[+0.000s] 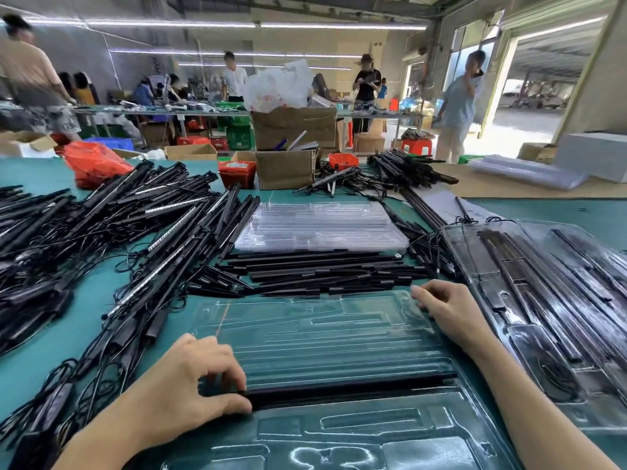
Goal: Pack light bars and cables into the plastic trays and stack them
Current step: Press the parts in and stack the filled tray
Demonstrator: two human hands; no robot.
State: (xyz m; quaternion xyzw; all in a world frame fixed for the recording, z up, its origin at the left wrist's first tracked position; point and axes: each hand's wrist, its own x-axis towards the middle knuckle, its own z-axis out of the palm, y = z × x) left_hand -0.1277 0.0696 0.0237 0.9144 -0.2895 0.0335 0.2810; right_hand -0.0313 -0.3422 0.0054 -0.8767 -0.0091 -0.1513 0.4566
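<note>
Clear plastic tray (339,337) between the hands on the green worktop (84,327), one black light bar (349,385) lying in its groove; left hand (190,385) pinching the bar's end; right hand (451,310) resting with relaxed fingers on the tray's far corner; loose bars (322,273) just beyond; filled tray (549,300) right of the right hand

The tray (339,334) runs off the bottom edge, its near compartments blurred. The filled trays (559,317) are cut by the right edge. The left hand (190,385) hides the bar's (339,388) left end (fingertips motion-blurred). Background faces are blurred.
</note>
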